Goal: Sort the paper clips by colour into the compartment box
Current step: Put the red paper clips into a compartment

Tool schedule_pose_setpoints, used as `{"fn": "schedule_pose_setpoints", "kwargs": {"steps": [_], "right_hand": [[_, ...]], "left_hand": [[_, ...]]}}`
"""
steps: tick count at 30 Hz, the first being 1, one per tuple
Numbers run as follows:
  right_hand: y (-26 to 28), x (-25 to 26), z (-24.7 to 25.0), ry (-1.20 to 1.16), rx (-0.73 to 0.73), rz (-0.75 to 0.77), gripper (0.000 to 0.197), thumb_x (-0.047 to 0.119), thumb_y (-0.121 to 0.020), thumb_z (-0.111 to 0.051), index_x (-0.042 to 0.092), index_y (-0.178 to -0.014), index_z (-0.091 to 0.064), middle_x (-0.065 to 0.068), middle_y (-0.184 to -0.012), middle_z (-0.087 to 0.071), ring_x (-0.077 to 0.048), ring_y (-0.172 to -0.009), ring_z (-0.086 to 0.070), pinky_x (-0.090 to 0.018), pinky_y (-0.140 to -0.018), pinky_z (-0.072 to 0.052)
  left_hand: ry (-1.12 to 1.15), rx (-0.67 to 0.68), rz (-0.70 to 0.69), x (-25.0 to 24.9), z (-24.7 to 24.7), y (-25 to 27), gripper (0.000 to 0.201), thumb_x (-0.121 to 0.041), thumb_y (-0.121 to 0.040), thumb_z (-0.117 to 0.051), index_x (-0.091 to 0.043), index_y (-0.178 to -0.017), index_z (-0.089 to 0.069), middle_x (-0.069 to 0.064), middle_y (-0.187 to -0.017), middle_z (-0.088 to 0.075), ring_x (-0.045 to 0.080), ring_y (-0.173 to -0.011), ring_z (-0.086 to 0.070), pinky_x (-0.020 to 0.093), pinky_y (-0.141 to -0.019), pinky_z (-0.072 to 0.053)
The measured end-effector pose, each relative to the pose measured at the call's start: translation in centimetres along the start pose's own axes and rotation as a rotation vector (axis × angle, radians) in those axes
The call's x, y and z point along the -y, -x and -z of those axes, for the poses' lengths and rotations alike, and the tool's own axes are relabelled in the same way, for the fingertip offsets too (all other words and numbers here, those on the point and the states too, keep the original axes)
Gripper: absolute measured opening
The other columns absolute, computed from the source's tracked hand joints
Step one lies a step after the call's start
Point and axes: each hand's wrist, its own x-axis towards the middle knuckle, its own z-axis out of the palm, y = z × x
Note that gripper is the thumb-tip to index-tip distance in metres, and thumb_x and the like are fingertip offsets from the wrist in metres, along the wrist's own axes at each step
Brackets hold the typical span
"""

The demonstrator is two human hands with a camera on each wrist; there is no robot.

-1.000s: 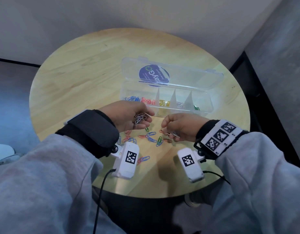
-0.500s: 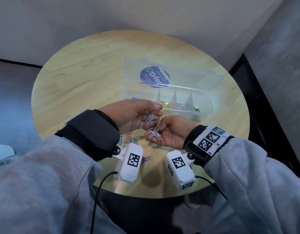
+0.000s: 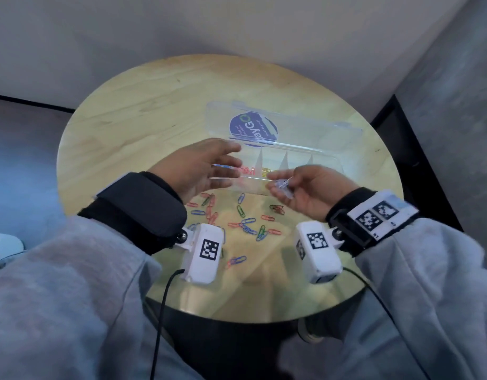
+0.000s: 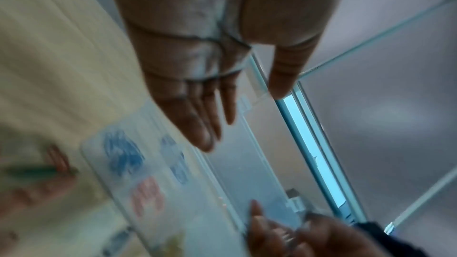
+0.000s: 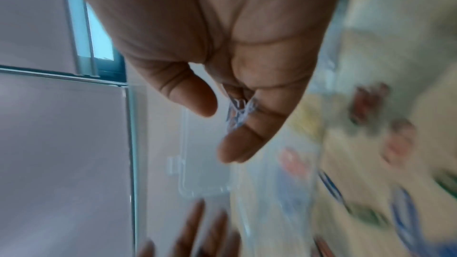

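A small bunch of white paper clips [image 3: 283,185] lies in the cupped right hand [image 3: 308,192], palm up, its fingers curled loosely round the clips; the right wrist view shows them tucked between the bent fingers and the thumb. That hand is raised just in front of the clear compartment box [image 3: 323,164], which stands on the round wooden counter [image 3: 127,133] with its lid [image 3: 305,133] thrown open behind it, a blue round sticker [image 3: 253,129] showing through the lid. Inside the box, blue clips [image 3: 223,166] lie in the left end compartment, red ones [image 3: 245,170] in the next and yellow ones [image 3: 267,169] after that; the right end is hidden by the right hand. The left hand [image 3: 198,168] is spread, fingers straight and apart, holding nothing, above the left end of the box. On the counter between the box and the person lies a loose scatter of coloured paper clips [image 3: 245,218], red, blue and green. Both wrists carry white camera units with black-and-white markers, and grey sleeves cover the arms.
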Motion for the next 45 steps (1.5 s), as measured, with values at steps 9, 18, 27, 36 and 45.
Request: {"fn": "schedule_pose_setpoints", "kwargs": {"steps": [9, 18, 27, 36, 45], "right_hand": [[-3.0, 5.1, 2.7, 0.665, -0.525, 0.148, 0.008, -0.001, -0.085, -0.05, 0.0, -0.092, -0.053, -0.015, -0.088, -0.052, -0.022, -0.074, -0.055, -0.025, -0.066, -0.053], [-2.4, 3.3, 1.3, 1.188, -0.53, 0.157, 0.032, 0.018, -0.088, -0.05, 0.005, -0.114, -0.062, -0.01, -0.101, -0.063, -0.02, -0.088, -0.05, -0.038, -0.089, -0.045], [0.5, 0.0, -2.2, 1.773, -0.148, 0.268, 0.015, 0.017, -0.088, -0.052, 0.019, -0.095, -0.066, 0.009, -0.083, -0.06, -0.013, -0.082, -0.055, -0.021, -0.067, -0.041], [-2.1, -3.2, 1.2, 2.042, -0.247, 0.08, 0.032, 0.017, -0.09, -0.05, 0.017, -0.121, -0.056, -0.003, -0.119, -0.053, -0.024, -0.112, -0.054, -0.027, -0.081, -0.039], [-2.0, -3.4, 0.6, 1.975, -0.251, 0.056, 0.008, 0.019, -0.083, -0.057, 0.02, -0.087, -0.051, 0.002, -0.092, -0.055, -0.019, -0.086, -0.049, -0.024, -0.067, -0.037]], "left_hand": [[-0.857, -0.119, 0.157, 2.3, 2.6, -0.5, 0.006, -0.025, -0.087, -0.057, -0.021, -0.091, -0.058, 0.003, -0.088, -0.06, 0.022, -0.079, -0.057, 0.029, -0.071, -0.046], [-1.32, -0.171, 0.208, 3.4, 3.1, -0.8, 0.016, -0.014, -0.086, -0.054, -0.025, -0.097, -0.053, -0.002, -0.085, -0.046, 0.023, -0.083, -0.043, 0.025, -0.064, -0.033], [-1.391, -0.197, 0.221, 4.0, 3.3, -0.8, 0.03, -0.012, -0.086, -0.053, -0.016, -0.116, -0.055, 0.008, -0.116, -0.058, 0.023, -0.086, -0.048, 0.027, -0.069, -0.036], [-1.433, -0.148, 0.265, 4.3, 3.4, -1.4, 0.024, -0.011, -0.086, -0.053, -0.006, -0.106, -0.067, 0.009, -0.104, -0.066, 0.024, -0.084, -0.051, 0.025, -0.068, -0.037], [-1.263, -0.124, 0.298, 4.0, 3.6, -1.0, 0.006, -0.012, -0.08, -0.061, -0.01, -0.081, -0.067, 0.005, -0.075, -0.061, 0.024, -0.074, -0.053, 0.024, -0.066, -0.039]]}}
